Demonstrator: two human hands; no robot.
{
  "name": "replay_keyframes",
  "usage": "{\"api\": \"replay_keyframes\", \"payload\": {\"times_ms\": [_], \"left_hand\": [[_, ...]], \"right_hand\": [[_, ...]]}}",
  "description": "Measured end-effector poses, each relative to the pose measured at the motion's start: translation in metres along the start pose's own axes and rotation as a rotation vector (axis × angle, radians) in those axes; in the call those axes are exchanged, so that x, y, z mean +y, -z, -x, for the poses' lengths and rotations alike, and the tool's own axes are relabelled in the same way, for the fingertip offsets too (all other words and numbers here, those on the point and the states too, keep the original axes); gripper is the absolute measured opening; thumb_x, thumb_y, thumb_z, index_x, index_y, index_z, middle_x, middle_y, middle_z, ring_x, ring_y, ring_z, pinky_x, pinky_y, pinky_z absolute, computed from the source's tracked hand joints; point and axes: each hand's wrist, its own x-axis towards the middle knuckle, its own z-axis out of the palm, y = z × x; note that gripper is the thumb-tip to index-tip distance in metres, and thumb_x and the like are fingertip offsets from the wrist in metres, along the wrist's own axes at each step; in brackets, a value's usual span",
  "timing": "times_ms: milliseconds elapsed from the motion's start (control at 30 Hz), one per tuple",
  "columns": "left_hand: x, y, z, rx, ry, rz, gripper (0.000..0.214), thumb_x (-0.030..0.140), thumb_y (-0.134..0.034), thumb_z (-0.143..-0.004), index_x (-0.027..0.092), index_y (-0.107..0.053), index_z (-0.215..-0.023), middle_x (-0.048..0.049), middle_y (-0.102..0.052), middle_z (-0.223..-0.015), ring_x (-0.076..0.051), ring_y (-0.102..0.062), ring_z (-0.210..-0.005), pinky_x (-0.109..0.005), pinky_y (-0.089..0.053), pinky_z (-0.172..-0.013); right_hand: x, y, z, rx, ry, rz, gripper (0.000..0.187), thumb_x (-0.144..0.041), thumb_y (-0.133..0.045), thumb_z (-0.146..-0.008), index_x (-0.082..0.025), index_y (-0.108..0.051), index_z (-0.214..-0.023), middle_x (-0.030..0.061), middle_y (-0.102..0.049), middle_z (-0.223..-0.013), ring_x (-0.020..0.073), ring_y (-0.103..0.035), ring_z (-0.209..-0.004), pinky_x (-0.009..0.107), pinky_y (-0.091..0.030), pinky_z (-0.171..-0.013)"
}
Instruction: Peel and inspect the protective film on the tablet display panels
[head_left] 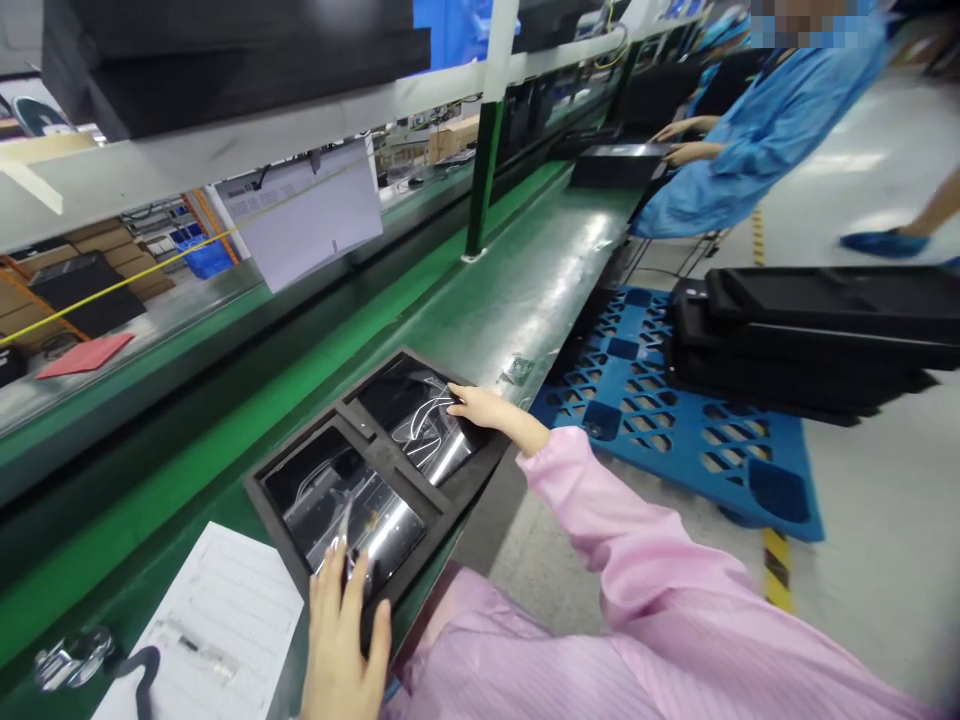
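Note:
A black foam tray [349, 418] with two pockets lies on the green conveyor belt [517, 270]. Each pocket holds a glossy dark panel wrapped in clear film [341, 505], [416, 415]. My left hand [345, 640] rests on the tray's near edge, fingers stretched flat over the near panel. My right hand [476, 405], in a pink sleeve, reaches to the far pocket's right side, fingers extended and touching the far panel's film.
A printed paper sheet [217, 625] lies left of the tray. A blue pallet [675, 430] with stacked black trays [817, 330] stands on the floor at right. A co-worker in blue [772, 130] handles a black box [619, 165] further down the line. A shelf rail runs overhead.

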Motion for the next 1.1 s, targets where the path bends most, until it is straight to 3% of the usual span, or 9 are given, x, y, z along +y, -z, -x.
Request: {"api": "replay_keyframes", "payload": {"times_ms": [133,233,300,400,467,633,833,967,1100], "left_hand": [[-0.034,0.002,0.021,0.239,0.160,-0.068,0.051,0.044,-0.037,-0.099,0.025,-0.045,-0.146,-0.0132,-0.032,-0.163,-0.032,-0.025,-0.155,-0.059,-0.020,-0.127],[-0.064,-0.005,0.039,0.272,0.307,-0.116,0.058,0.048,-0.031,-0.100,0.019,-0.038,-0.150,-0.0186,-0.032,-0.162,-0.036,-0.022,-0.155,-0.063,-0.018,-0.125],[-0.079,-0.013,0.051,0.277,0.345,-0.151,0.059,0.046,-0.029,-0.101,0.018,-0.038,-0.152,-0.0190,-0.035,-0.161,-0.036,-0.022,-0.155,-0.062,-0.019,-0.125],[-0.084,-0.026,0.065,0.287,0.318,-0.265,0.055,0.038,-0.032,-0.101,0.014,-0.045,-0.149,-0.0199,-0.039,-0.159,-0.036,-0.024,-0.154,-0.061,-0.020,-0.125],[-0.080,-0.031,0.070,0.291,0.292,-0.364,0.051,0.032,-0.035,-0.101,0.011,-0.050,-0.145,-0.0211,-0.042,-0.157,-0.037,-0.031,-0.152,-0.062,-0.026,-0.123],[-0.063,-0.037,0.074,0.307,0.239,-0.586,0.045,0.025,-0.042,-0.099,0.012,-0.053,-0.141,-0.0206,-0.051,-0.151,-0.037,-0.048,-0.142,-0.061,-0.046,-0.112],[-0.040,-0.043,0.077,0.273,0.284,-0.596,0.047,0.024,-0.045,-0.097,0.010,-0.050,-0.142,-0.0215,-0.049,-0.152,-0.036,-0.046,-0.143,-0.060,-0.047,-0.111],[-0.032,-0.046,0.077,0.262,0.316,-0.533,0.048,0.029,-0.044,-0.098,0.010,-0.050,-0.141,-0.0198,-0.048,-0.153,-0.037,-0.045,-0.144,-0.059,-0.044,-0.113],[-0.029,-0.045,0.077,0.239,0.313,-0.497,0.050,0.035,-0.041,-0.099,0.010,-0.049,-0.142,-0.0170,-0.050,-0.153,-0.036,-0.044,-0.144,-0.056,-0.043,-0.115]], "right_hand": [[-0.025,-0.024,0.055,0.129,0.252,0.133,0.045,-0.043,-0.051,-0.100,-0.013,-0.053,-0.134,0.0149,-0.050,-0.134,0.0230,-0.049,-0.127,0.047,-0.044,-0.112],[-0.034,-0.051,0.111,0.020,0.598,0.180,0.054,-0.062,-0.060,-0.090,-0.022,-0.061,-0.127,0.0086,-0.058,-0.123,0.0183,-0.055,-0.113,0.035,-0.050,-0.103],[-0.030,-0.073,0.143,0.024,0.746,0.193,0.065,-0.071,-0.069,-0.079,-0.025,-0.062,-0.125,0.0057,-0.060,-0.116,0.0186,-0.055,-0.107,0.036,-0.051,-0.100],[-0.015,-0.101,0.167,0.178,0.806,0.191,0.043,-0.053,-0.061,-0.093,-0.022,-0.062,-0.123,0.0077,-0.060,-0.111,0.0222,-0.051,-0.111,0.044,-0.044,-0.104],[-0.003,-0.111,0.167,0.268,0.810,0.174,0.029,-0.039,-0.053,-0.099,-0.019,-0.063,-0.119,0.0093,-0.060,-0.108,0.0220,-0.050,-0.111,0.041,-0.043,-0.100],[0.016,-0.102,0.122,0.263,0.919,0.150,0.027,-0.044,-0.056,-0.098,-0.020,-0.067,-0.098,0.0069,-0.061,-0.103,0.0197,-0.055,-0.099,0.035,-0.037,-0.086],[0.009,-0.091,0.041,0.134,1.071,0.145,0.042,-0.060,-0.054,-0.095,-0.021,-0.067,-0.091,0.0055,-0.062,-0.098,0.0208,-0.058,-0.095,0.037,-0.034,-0.086],[-0.021,-0.119,-0.014,0.070,1.086,0.109,0.047,-0.066,-0.056,-0.091,-0.021,-0.067,-0.089,0.0066,-0.062,-0.096,0.0228,-0.060,-0.094,0.039,-0.034,-0.088],[-0.075,-0.169,-0.077,0.060,1.023,0.031,0.058,-0.077,-0.055,-0.084,-0.020,-0.065,-0.088,0.0115,-0.062,-0.100,0.0282,-0.059,-0.100,0.046,-0.035,-0.094]]}}
